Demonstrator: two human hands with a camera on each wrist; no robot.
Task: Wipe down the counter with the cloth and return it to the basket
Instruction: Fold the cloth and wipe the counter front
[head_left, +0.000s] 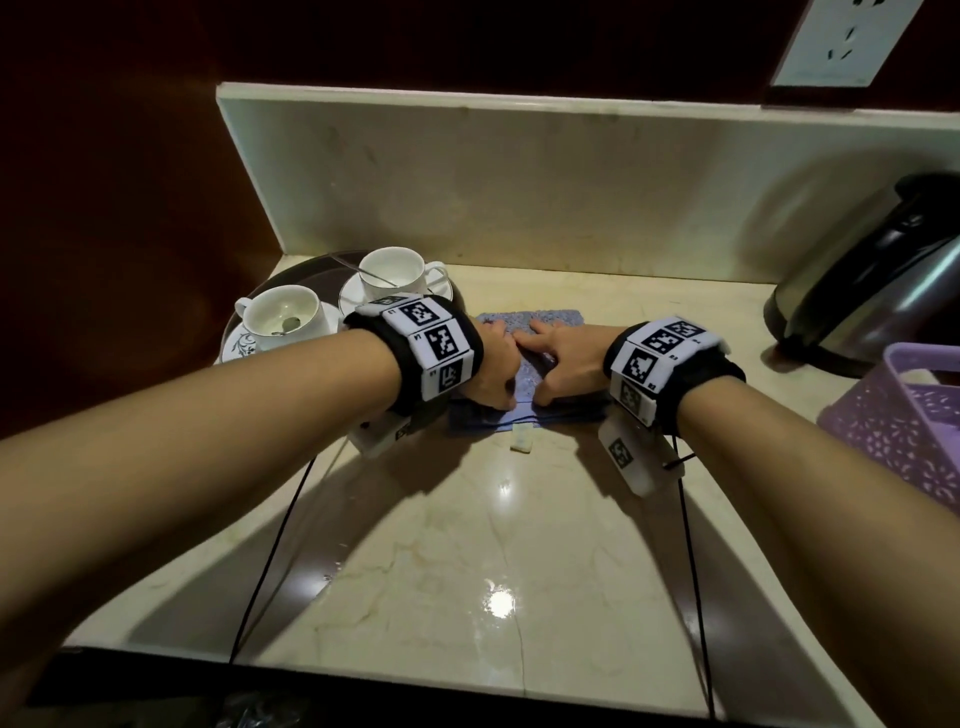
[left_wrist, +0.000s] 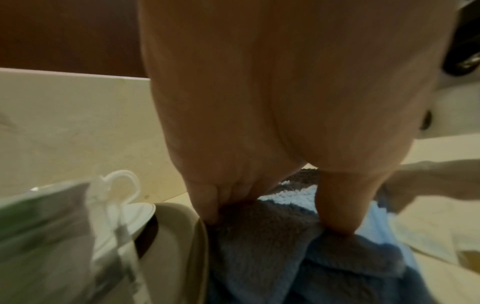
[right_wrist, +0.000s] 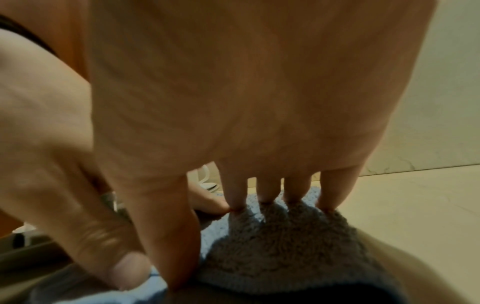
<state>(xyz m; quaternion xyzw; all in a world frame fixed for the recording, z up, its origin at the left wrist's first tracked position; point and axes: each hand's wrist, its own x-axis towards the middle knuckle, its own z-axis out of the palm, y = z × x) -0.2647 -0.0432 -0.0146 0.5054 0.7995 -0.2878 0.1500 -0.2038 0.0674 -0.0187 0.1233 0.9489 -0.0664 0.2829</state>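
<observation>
A: So, both hands are down on the cloth (head_left: 524, 358). The left hand (head_left: 493, 369) has its fingers bent into the left part of the cloth, thumb planted on it. The right hand (head_left: 563, 358) lies with straight, spread fingers pressing it flat, thumb at the near edge.

B: Which step, then?

A: I judge it as wiping, or flattening the cloth for folding. It lies on the counter (head_left: 498, 545) between the tray (head_left: 291, 275) of cups and the kettle (head_left: 872, 291), well apart from the purple basket (head_left: 904, 415) at the right.

B: And next?

A: Probably gathering the cloth and carrying it right to the basket, keeping clear of the cups.

B: Do the views differ?

A: The left wrist view shows the cloth touching the tray rim (left_wrist: 200, 246), which the wristband hides from above. The right wrist view shows each fingertip (right_wrist: 330, 197) denting the pile. Only the head view shows the basket.
</observation>
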